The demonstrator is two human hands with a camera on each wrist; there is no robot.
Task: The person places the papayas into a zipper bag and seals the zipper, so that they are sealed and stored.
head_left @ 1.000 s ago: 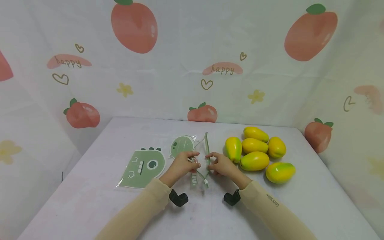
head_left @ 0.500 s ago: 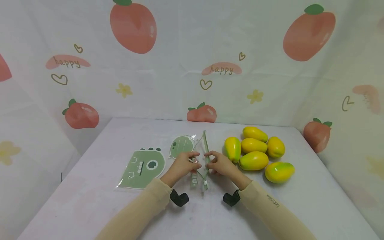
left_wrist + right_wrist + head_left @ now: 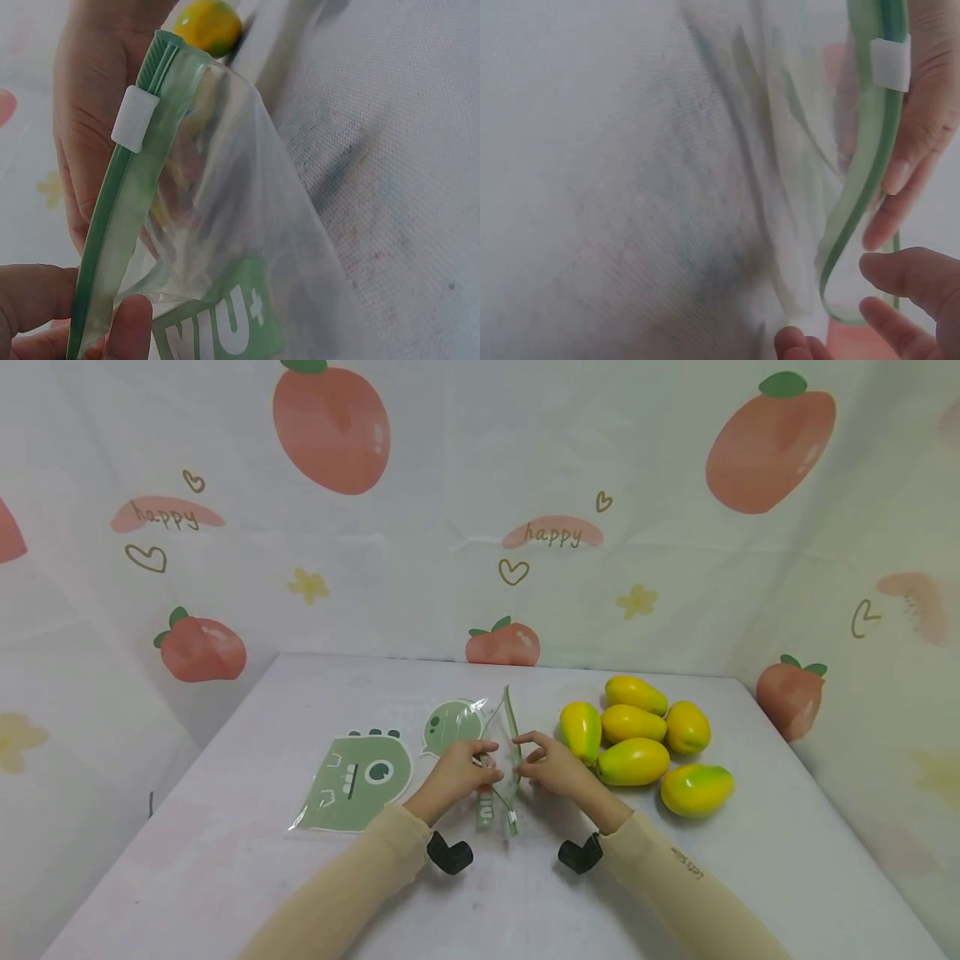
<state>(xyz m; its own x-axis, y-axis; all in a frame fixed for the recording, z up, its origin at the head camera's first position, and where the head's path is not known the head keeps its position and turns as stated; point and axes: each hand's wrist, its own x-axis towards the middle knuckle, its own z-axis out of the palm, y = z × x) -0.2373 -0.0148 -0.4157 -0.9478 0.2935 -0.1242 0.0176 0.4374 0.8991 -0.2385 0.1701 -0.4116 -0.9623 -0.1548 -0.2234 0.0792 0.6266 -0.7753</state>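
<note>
Head view: where is the bag [image 3: 485, 814]?

Between left hand [image 3: 450, 768] and right hand [image 3: 551, 764], over the table [image 3: 495, 910].

Why does the left pinch its edge [image 3: 101, 232]?

From so far, I judge: to hold the sides apart.

And the right?

Its fingers are spread near the other edge [image 3: 513, 720]; whether they grip it, I cannot tell.

Cloth-walled tabletop booth [image 3: 885, 485], fruit-print curtain [image 3: 427, 502] behind, white-covered table [image 3: 172, 893].
</note>
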